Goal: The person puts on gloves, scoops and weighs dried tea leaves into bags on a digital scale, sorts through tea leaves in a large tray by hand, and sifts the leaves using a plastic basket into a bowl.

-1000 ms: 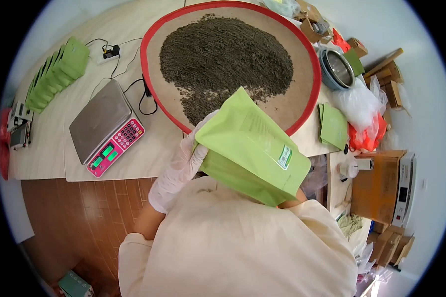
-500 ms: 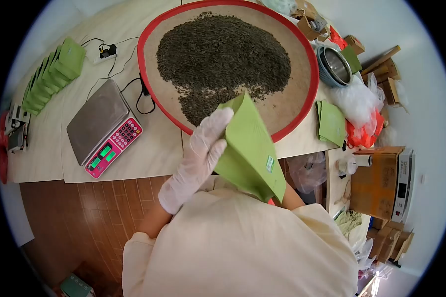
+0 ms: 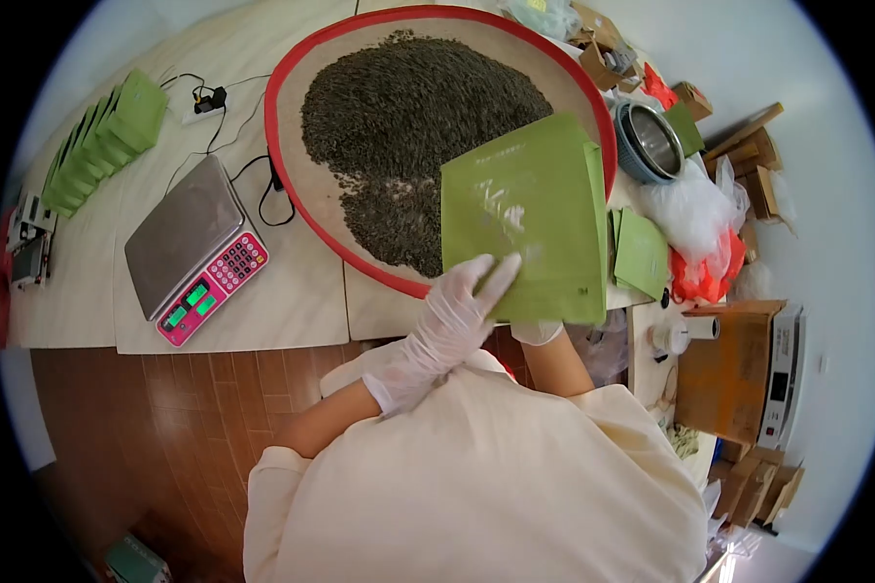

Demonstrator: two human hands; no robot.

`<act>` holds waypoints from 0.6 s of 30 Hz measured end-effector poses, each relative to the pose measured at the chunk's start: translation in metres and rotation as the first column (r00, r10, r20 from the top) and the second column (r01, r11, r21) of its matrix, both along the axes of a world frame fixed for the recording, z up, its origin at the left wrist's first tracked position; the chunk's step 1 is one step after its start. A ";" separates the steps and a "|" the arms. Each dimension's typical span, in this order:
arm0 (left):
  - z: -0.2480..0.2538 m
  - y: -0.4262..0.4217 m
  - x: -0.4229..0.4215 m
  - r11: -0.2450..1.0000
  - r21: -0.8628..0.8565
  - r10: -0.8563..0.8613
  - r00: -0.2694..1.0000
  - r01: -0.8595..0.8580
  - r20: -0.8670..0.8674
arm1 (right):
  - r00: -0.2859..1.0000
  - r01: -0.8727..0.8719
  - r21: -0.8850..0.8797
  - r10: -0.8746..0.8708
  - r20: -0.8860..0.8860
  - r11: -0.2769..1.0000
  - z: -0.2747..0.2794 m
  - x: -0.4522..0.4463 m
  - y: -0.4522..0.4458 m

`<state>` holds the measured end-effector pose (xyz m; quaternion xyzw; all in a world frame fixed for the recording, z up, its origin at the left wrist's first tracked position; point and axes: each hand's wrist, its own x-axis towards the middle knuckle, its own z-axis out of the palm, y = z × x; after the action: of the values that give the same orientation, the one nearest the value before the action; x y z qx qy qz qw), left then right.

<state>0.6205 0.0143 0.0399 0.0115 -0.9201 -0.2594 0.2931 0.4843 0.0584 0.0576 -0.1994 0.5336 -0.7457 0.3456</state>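
Smooth green pouch [image 3: 544, 233], pale print [image 3: 504, 206] showing, hovering before the red-rimmed tray [image 3: 569, 92], left hand [image 3: 445, 325] touching its bottom corner, right hand [image 3: 539, 332] mostly hiding behind, can't tell if fingers are gripping

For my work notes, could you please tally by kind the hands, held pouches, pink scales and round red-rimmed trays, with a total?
Hands: 2 (left hand, right hand)
Held pouch: 1
Pink scale: 1
Tray: 1
Total: 5
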 end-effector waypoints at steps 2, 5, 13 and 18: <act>0.014 -0.003 -0.011 0.974 -0.021 0.209 0.857 -0.226 0.471 | 0.999 0.005 -0.034 -0.004 0.053 0.999 -0.002 -0.016 -0.003; 0.021 -0.039 -0.015 0.889 -0.169 0.446 0.887 -0.425 0.119 | 0.994 0.012 -0.075 -0.004 0.106 0.997 -0.005 -0.042 -0.007; 0.062 -0.059 0.021 0.535 0.538 0.518 0.756 -0.652 0.401 | 0.609 -0.695 0.373 0.779 -0.149 0.615 0.031 -0.013 -0.032; 0.062 -0.065 0.075 0.226 0.539 0.841 0.442 -0.811 0.313 | 0.394 -0.653 -0.141 0.176 -0.902 0.744 0.014 0.011 -0.013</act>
<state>0.6955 -0.0508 0.1020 0.5852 -0.6222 -0.3518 0.3831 0.4954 0.0455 0.0715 -0.7445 0.3581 -0.5398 0.1616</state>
